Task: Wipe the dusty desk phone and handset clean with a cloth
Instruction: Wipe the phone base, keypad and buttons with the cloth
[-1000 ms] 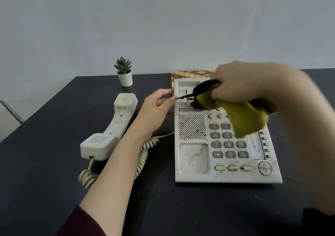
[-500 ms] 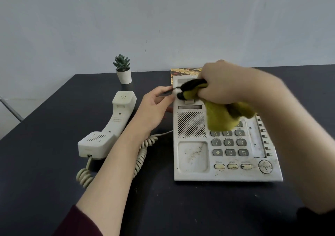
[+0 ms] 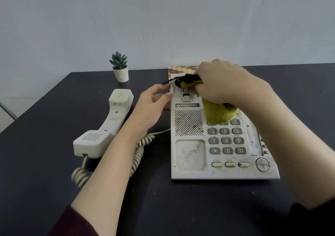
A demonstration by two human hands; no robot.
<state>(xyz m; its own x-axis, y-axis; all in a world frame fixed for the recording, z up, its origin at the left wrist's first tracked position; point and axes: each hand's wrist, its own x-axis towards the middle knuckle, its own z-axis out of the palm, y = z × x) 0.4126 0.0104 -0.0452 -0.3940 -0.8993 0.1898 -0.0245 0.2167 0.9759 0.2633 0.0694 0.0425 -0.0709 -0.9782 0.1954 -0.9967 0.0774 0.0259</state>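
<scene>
The dirty white desk phone (image 3: 192,156) lies on the dark table, right of centre, with grime in its lower cradle and around the keys. My right hand (image 3: 223,83) grips a bunched yellow-green cloth (image 3: 217,113) with a dark edge and presses it into the phone's upper cradle. My left hand (image 3: 154,105) holds the phone's top left edge, its fingertips on the rim. The handset (image 3: 108,125) lies face up on the table to the left, joined to the phone by a coiled cord (image 3: 139,152).
A small potted succulent (image 3: 119,67) stands at the back of the dark table (image 3: 45,163). A patterned yellow-brown book or mat (image 3: 181,70) lies behind the phone. A pale wall rises behind the table.
My right hand has carried the cloth from over the keypad up and back to the phone's upper cradle. My left hand has stayed on the phone's left edge.
</scene>
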